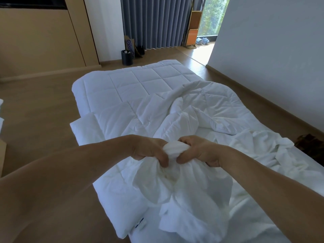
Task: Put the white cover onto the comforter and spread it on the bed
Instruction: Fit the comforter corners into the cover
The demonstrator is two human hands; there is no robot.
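Head view: clutched thin, crumpled white fabric cover (175,183) bunched in left hand (147,151) and right hand (198,151), thumbs close, over near end of quilted white comforter (140,81) spread across the bed (254,216). Seemingly gathered toward the opening; next called for locating a corner.

The comforter (140,85) lies on the bed (210,134), with the cover (175,181) bunched over its near end, gripped between the left hand (147,149) and right hand (198,149). Beyond the far end, a bin (127,57) stands left, before the curtain (154,21).
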